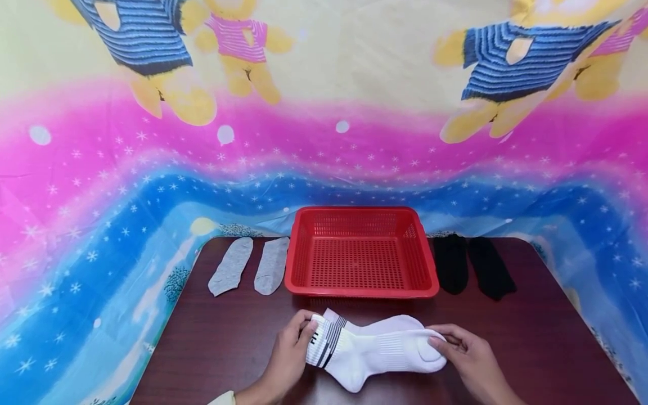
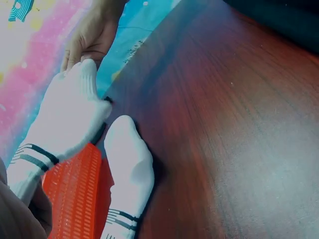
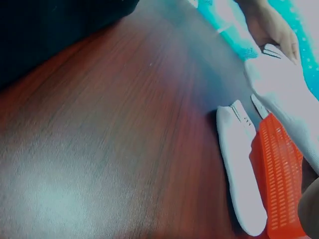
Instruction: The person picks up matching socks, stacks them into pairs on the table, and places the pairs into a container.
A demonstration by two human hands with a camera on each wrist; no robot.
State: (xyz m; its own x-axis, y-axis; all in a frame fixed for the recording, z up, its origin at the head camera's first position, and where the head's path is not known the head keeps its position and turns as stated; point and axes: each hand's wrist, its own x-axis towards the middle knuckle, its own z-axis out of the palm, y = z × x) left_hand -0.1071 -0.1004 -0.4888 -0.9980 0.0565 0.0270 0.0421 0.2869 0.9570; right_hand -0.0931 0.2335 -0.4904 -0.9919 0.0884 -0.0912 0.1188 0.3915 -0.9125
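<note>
Between my two hands a white sock [image 1: 361,354] with dark stripes at its cuff is stretched out sideways, in front of the basket. My left hand [image 1: 289,353] pinches the striped cuff. At the toe end, my right hand [image 1: 468,355] pinches the fabric between thumb and fingers. A second white sock [image 1: 397,323], partly covered by the held one in the head view, lies just behind it. Both wrist views show this second sock [image 2: 130,164] flat on the table, apart from the held sock [image 3: 284,92].
A red plastic basket [image 1: 361,293] stands at the back middle of the dark wooden table [image 1: 212,349]. Two grey socks [image 1: 232,267] lie left of it, and two black socks [image 1: 491,267] lie right of it. A printed cloth [image 1: 324,140] hangs behind the table.
</note>
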